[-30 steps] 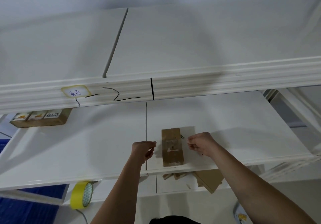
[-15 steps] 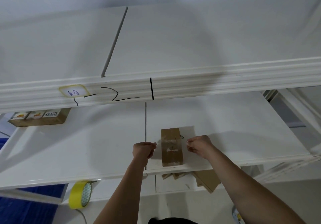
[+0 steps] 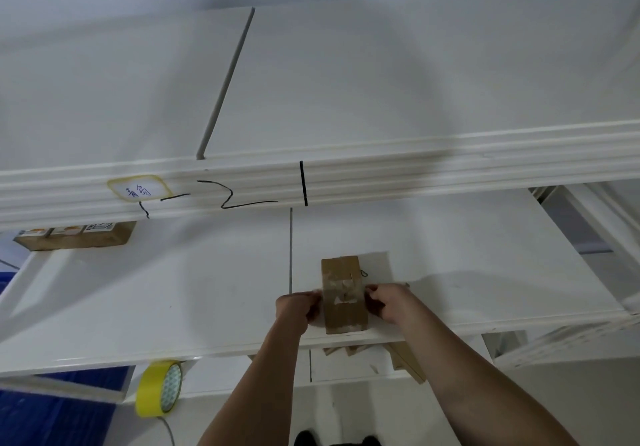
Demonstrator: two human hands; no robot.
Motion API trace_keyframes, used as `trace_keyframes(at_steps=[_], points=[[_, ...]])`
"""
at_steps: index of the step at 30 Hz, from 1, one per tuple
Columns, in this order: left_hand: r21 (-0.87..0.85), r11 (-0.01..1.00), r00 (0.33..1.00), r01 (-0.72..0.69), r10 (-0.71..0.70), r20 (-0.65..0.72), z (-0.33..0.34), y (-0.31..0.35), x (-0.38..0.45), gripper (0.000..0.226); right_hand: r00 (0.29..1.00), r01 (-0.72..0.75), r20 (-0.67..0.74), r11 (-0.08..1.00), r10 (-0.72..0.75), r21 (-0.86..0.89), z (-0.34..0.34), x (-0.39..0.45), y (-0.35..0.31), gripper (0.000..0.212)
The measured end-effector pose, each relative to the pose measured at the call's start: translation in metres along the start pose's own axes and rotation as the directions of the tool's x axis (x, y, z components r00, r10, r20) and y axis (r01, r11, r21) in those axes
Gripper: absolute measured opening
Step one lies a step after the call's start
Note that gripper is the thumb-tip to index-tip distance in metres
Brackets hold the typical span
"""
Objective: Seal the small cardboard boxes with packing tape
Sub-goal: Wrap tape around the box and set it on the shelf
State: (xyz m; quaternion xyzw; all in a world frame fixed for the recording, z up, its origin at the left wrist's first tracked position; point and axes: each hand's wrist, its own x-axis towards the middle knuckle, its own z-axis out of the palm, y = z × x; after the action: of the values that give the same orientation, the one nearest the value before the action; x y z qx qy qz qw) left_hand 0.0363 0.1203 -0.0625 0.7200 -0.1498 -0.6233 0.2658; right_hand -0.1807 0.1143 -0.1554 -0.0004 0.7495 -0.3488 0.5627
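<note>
Both hands now closed in from either side, left hand (image 3: 298, 308) and right hand (image 3: 386, 302) gripping the box (image 3: 343, 296) near the shelf edge (image 3: 173, 359).

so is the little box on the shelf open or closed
Closed: the small cardboard box shows flat top flaps with clear tape across them, none raised.

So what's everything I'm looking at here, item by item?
cardboard box: one, brown, on the middle shelf near its front edge, between the hands
tape roll: one, yellow, on the lower shelf at left
label: one, white with yellow border, on the upper shelf's front edge
labelled box: one, brown, far left of the middle shelf
cardboard pieces: several, brown, under the middle shelf
shelves: white
left hand: at the box's left side
right hand: at its right side
</note>
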Motion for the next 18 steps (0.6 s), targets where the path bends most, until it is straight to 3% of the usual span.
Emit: trace_keyframes(at_steps=[3, 7, 12, 14, 18], points=[[0.027, 0.999, 1.0, 0.024, -0.024, -0.01, 0.004, 0.002, -0.003, 0.015, 0.999, -0.048, 0.001, 0.999, 0.048, -0.012, 0.004, 0.007, 0.0, 0.055], [0.155, 0.988, 1.0, 0.004, -0.001, -0.024, 0.006, 0.0, -0.006, 0.016, 0.999, -0.036, 0.028, 0.999, 0.036, -0.003, 0.008, -0.111, -0.02, 0.012], [0.07, 0.997, 0.997, -0.045, 0.049, -0.065, 0.006, -0.009, -0.002, 0.012, 0.999, -0.038, 0.003, 0.995, 0.038, 0.096, 0.014, -0.121, -0.016, 0.006], [0.021, 0.997, 0.995, -0.071, 0.073, -0.07, 0.007, -0.014, -0.003, 0.006, 0.996, -0.009, -0.084, 0.996, 0.017, 0.092, 0.018, -0.114, -0.011, 0.016], [0.059, 0.981, 0.97, -0.182, 0.189, -0.15, 0.014, -0.019, -0.014, 0.006, 0.978, 0.076, -0.199, 0.993, -0.057, 0.087, 0.019, -0.145, -0.009, 0.007]])
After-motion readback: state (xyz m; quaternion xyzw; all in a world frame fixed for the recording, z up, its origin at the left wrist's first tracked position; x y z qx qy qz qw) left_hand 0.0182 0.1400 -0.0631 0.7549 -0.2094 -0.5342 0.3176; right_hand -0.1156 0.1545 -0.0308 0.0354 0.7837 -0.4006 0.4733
